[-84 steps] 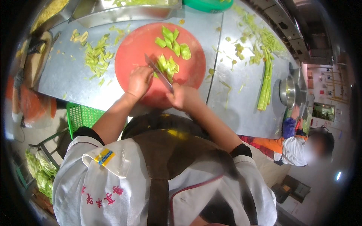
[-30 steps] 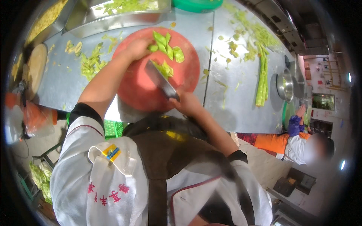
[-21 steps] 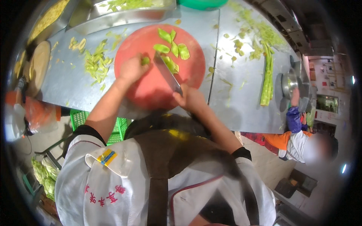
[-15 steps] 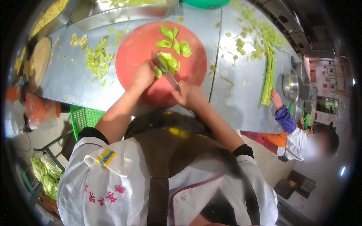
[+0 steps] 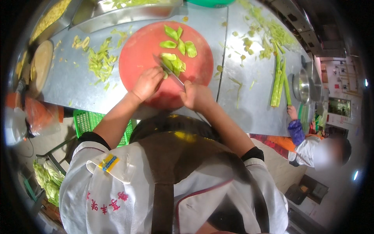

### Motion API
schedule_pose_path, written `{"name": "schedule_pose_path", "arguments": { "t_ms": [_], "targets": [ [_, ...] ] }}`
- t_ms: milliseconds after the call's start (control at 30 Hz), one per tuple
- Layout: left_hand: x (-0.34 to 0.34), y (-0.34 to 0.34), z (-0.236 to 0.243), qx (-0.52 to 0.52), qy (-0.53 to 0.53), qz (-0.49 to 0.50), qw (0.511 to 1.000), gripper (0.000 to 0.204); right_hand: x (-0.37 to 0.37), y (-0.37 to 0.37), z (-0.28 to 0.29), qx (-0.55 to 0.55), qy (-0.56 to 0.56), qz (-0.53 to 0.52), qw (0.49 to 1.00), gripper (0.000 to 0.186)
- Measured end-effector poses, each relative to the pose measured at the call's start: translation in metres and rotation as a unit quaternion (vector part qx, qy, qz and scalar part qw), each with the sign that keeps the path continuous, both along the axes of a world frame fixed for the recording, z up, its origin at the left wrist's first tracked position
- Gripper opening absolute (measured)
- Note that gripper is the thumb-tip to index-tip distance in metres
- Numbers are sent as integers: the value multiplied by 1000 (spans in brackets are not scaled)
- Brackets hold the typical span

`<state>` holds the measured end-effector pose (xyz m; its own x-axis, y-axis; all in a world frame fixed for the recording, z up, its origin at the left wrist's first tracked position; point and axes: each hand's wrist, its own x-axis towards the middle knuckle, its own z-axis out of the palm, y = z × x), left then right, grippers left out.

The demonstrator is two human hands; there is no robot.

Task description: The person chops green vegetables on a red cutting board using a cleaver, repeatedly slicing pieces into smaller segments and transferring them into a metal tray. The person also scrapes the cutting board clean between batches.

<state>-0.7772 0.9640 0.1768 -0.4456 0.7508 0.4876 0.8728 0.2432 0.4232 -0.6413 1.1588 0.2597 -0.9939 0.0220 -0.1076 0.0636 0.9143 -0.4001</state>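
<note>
My right hand [image 5: 194,95] grips a knife [image 5: 173,76], its blade slanting up and left across the round red cutting board [image 5: 140,50]. My left hand [image 5: 149,82] has curled fingers on a small green piece [image 5: 165,74], just left of the blade. A small heap of cut green vegetable [image 5: 173,62] lies right beside the blade. Several loose green pieces [image 5: 180,45] sit higher on the board. A pile of green slices [image 5: 100,60] lies on the steel table [image 5: 66,89] left of the board.
Long green stalks [image 5: 277,84] lie at the right, by a steel bowl [image 5: 300,87]; a co-worker's hand [image 5: 292,112] holds one. Steel trays [image 5: 128,19] line the back. A wooden board [image 5: 41,68] is at the left, a green basket [image 5: 85,124] below the table edge.
My left hand has come down from the board's upper left to beside the blade, on a small piece. The co-worker's hand has reached to the stalks and pulled one aside toward the right.
</note>
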Motion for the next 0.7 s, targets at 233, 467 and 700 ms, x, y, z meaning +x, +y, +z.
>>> {"name": "schedule_pose_path", "arguments": {
  "t_ms": [233,467,700],
  "targets": [
    [-1,-2,3,2,10,-10,1000,27,8,-5,39,27,-100,-1,995,28],
    [-2,-1,-2,7,23,-3,1000,26,-3,-7,-5,4,-37,-13,999,26],
    [-1,-3,-4,7,14,5,1000,27,6,-7,34,9,-79,-9,997,28]
  ]
}}
